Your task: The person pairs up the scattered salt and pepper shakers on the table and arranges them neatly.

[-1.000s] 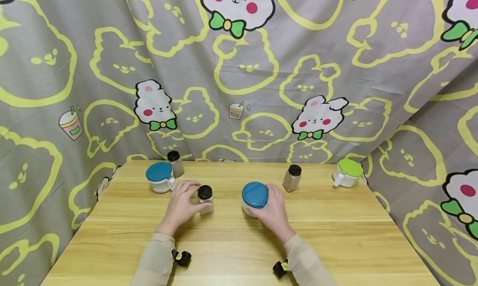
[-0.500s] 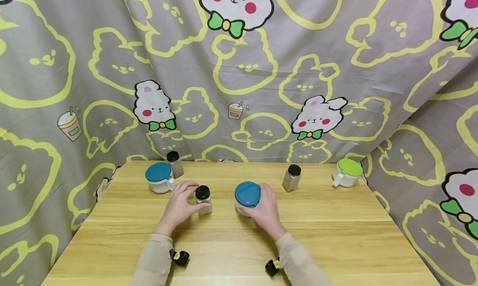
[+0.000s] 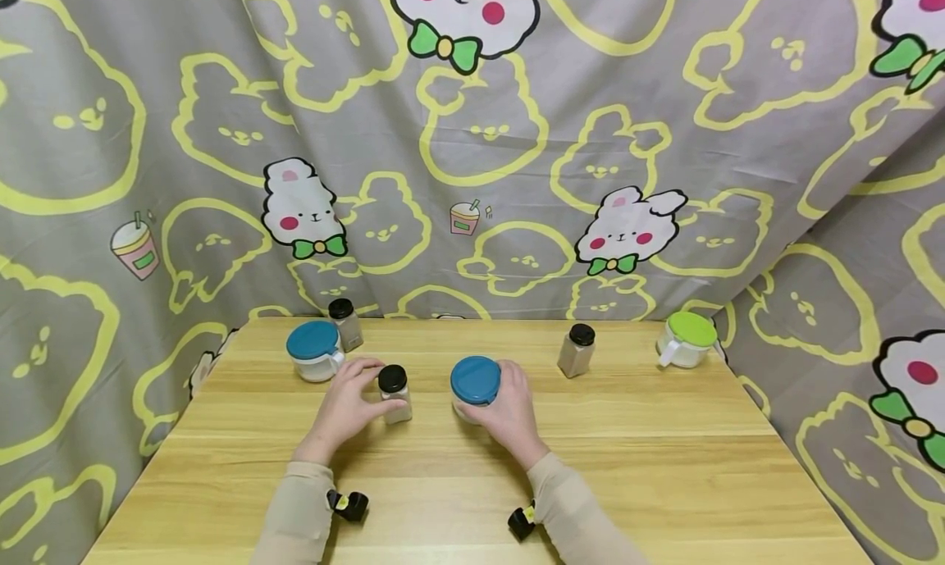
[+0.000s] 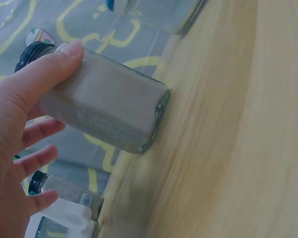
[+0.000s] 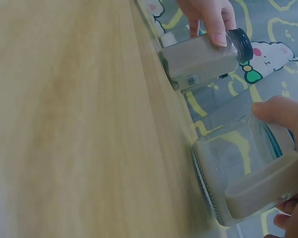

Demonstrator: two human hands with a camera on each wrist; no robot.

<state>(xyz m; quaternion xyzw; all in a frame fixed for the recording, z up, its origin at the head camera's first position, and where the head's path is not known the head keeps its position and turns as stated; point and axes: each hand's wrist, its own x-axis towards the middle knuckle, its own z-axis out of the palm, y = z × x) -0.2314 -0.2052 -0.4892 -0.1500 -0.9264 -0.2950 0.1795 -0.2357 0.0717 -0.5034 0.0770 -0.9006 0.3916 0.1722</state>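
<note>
My left hand (image 3: 347, 405) grips a square glass spice jar (image 3: 397, 407) with a black lid and greyish powder inside, thumb on its near side. In the left wrist view the thumb presses the jar's glass (image 4: 109, 99) near the neck, while the other fingers spread behind. My right hand (image 3: 509, 409) holds a clear glass jar with a blue lid (image 3: 476, 380) from its right. That jar's white handle (image 5: 260, 186) shows in the right wrist view, beside the hand. Both jars are upright, a short gap between them. Whether their bases touch the table I cannot tell.
Back left, another blue-lidded jar (image 3: 313, 352) stands beside a black-lidded spice jar (image 3: 347, 327). A third black-lidded jar (image 3: 577, 352) and a green-lidded jar (image 3: 687, 341) stand back right. A patterned curtain (image 3: 502, 188) hangs behind the wooden table (image 3: 443, 499).
My right hand has carried the blue-lidded jar left, narrowing the gap to the spice jar. The left hand and its spice jar have shifted slightly left. The other jars have stayed put.
</note>
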